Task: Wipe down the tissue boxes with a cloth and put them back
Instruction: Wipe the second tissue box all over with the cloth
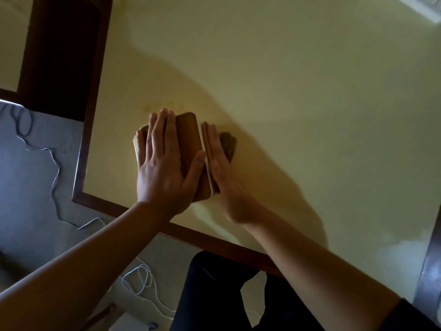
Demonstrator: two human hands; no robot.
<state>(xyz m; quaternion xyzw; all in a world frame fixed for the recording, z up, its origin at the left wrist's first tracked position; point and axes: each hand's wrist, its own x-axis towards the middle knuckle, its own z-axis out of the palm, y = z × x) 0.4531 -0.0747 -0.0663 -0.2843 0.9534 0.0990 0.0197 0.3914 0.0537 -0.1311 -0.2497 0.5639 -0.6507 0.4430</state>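
Note:
A tissue box (189, 137) with a brown wooden lid and pale rounded sides sits on the yellow table (298, 91), near its left front corner. My left hand (164, 163) lies flat on the lid with straight fingers. My right hand (218, 158) presses flat against the box's right side, fingers straight. A dark brownish cloth (228, 144) shows just beyond my right fingers, partly under that hand. How much of the cloth lies beneath the hand is hidden.
The table has a dark wooden rim (214, 242). White cables (55, 177) trail over the grey floor at the left. A dark wooden frame (62, 56) stands at the upper left. A blurred pale object (422, 5) is at the table's far right corner.

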